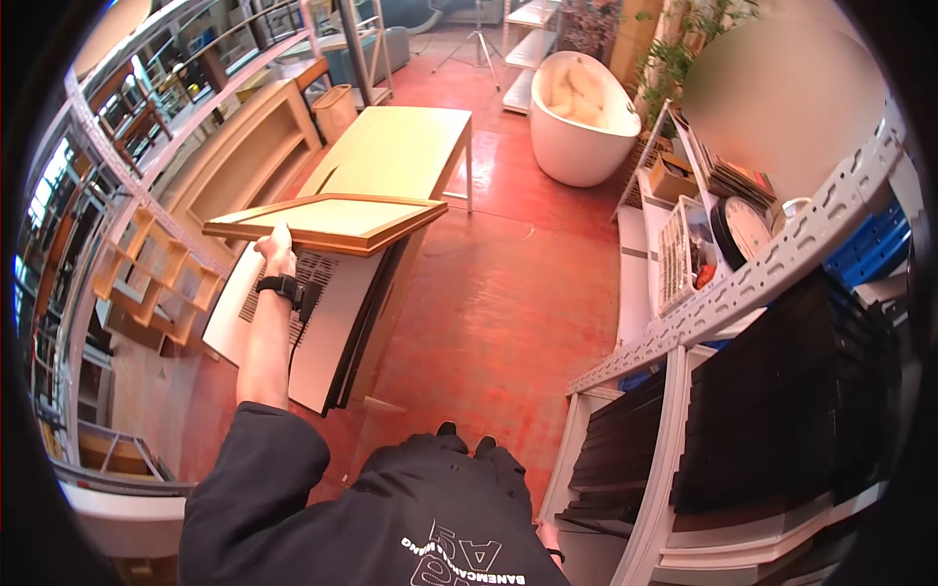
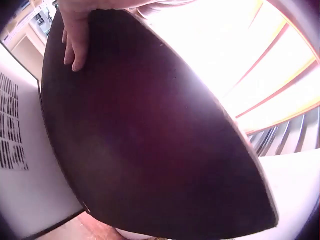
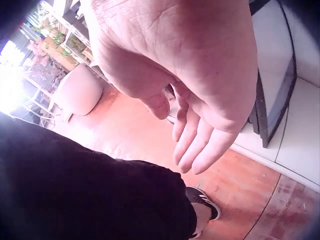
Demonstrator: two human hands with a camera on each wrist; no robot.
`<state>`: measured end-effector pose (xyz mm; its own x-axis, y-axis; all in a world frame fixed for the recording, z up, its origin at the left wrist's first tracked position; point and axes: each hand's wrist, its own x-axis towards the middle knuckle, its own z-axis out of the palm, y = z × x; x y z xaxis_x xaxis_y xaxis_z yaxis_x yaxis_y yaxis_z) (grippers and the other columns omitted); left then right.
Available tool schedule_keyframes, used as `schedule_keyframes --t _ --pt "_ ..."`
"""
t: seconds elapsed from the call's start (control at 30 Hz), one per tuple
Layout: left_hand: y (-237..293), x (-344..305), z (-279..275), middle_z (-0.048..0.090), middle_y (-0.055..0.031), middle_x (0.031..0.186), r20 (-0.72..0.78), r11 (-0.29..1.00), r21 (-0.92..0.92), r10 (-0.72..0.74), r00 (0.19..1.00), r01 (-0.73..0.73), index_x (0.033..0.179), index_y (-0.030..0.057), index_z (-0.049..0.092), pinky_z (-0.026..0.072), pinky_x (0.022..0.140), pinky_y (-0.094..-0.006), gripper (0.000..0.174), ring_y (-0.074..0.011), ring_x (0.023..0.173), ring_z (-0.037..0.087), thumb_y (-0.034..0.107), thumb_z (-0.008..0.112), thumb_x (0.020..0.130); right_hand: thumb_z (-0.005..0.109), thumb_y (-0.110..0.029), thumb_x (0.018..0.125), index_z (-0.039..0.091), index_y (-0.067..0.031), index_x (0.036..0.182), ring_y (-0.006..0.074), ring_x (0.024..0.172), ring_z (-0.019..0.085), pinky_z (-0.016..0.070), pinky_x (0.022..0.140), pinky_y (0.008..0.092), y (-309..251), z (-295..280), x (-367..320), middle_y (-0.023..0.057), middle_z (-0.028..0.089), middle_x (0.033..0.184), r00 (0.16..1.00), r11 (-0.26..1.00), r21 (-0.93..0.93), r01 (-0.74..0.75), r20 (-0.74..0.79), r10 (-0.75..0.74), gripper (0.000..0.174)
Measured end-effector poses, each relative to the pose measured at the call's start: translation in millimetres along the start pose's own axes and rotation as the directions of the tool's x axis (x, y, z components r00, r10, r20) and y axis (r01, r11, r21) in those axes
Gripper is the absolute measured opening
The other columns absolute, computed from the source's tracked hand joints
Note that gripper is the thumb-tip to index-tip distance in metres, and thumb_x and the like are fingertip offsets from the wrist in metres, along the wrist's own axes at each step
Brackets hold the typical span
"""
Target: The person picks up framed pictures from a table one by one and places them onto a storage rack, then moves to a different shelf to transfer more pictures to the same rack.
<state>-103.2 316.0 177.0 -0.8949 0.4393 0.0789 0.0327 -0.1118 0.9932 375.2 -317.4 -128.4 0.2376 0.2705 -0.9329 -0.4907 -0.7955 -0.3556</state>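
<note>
My left hand (image 1: 277, 252) grips a wooden picture frame (image 1: 391, 228) by its near side. The frame has a brown moulding and a pale panel, and it lies tilted nearly flat in the head view. From the left wrist, its dark back (image 2: 150, 125) fills the picture, with the fingers (image 2: 77, 47) lying against that back near one edge. Low at my side hangs the right hand (image 3: 185, 75), holding nothing, its fingers loosely bent. In the head view only a bit of the right hand (image 1: 549, 535) shows beside the dark shirt.
Below the picture frame, large flat panels (image 1: 327, 342) lean against a pale wooden table (image 1: 401, 137). A metal shelving rack (image 1: 674, 332) with dark panels stands close on the right. Farther off is a white bathtub (image 1: 581, 146). Wooden shelf pieces (image 1: 156, 269) lie at left.
</note>
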Motion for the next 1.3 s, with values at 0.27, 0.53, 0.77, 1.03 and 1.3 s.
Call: schedule_keyframes --t 0.27,0.53,0.77,1.03,1.3 --pt "-43.2 -74.3 11.5 0.055 -0.0147 0.099 0.127 0.999 0.048 0.003 0.992 -0.009 0.095 -0.0148 0.048 0.0425 0.077 -0.0273 0.038 -0.0170 0.086 0.052 0.015 0.062 0.076 0.046 -0.015 0.079 0.056 -0.0023 0.075 0.0195 0.061 0.052 0.0418 0.055 0.0307 142.4 -30.0 84.3 0.0088 0.055 0.069 0.955 0.808 -0.542 0.230 -0.035 -0.295 0.017" --pt "-63.8 -168.1 -0.6 0.037 -0.0257 0.111 0.216 0.981 0.196 -0.044 0.975 0.001 0.103 -0.0108 0.024 0.0316 0.095 -0.0336 0.051 -0.0249 0.105 0.041 0.014 0.061 0.078 0.057 -0.036 0.082 0.053 0.0054 0.102 0.0221 0.082 0.055 0.0440 0.074 0.0340 -100.3 42.8 -4.1 0.0134 0.058 0.086 0.764 0.773 -0.317 0.550 -0.184 -0.619 0.046" --pt "-36.3 -233.5 -13.4 0.028 -0.0342 0.123 0.301 0.990 0.143 -0.038 0.953 -0.005 0.118 -0.0218 0.010 0.0224 0.102 -0.0359 0.073 -0.0332 0.118 0.033 0.014 0.059 0.077 0.072 -0.027 0.066 0.035 0.0018 0.124 0.0316 0.124 0.028 0.0235 0.103 0.0408 -364.6 195.7 -216.1 0.0186 0.034 0.129 -0.122 -0.314 -0.554 0.771 0.355 -0.927 0.075" --pt "-19.9 -288.9 -18.6 0.035 -0.0255 0.112 0.316 0.994 0.040 0.085 0.945 -0.103 0.114 -0.0094 0.020 0.0335 0.093 -0.0383 0.061 -0.0293 0.106 0.040 0.002 0.061 0.071 0.060 -0.013 0.065 0.044 0.0031 0.112 0.0294 0.102 0.051 0.0365 0.094 0.0390 -388.7 343.4 -161.0 0.0170 0.054 0.102 -0.144 -0.642 -0.531 0.554 0.698 -0.702 0.052" --pt "-21.3 -361.9 -34.6 0.036 -0.0232 0.111 0.529 0.996 0.019 0.061 0.846 -0.084 0.117 -0.0053 0.020 0.0388 0.087 -0.0376 0.063 -0.0286 0.100 0.045 0.002 0.061 0.070 0.061 -0.013 0.069 0.051 -0.0040 0.098 0.0296 0.075 0.060 0.0488 0.062 0.0362 -378.5 275.7 -123.2 0.0157 0.061 0.084 -0.214 -0.528 -0.434 0.730 0.589 -0.780 0.033"
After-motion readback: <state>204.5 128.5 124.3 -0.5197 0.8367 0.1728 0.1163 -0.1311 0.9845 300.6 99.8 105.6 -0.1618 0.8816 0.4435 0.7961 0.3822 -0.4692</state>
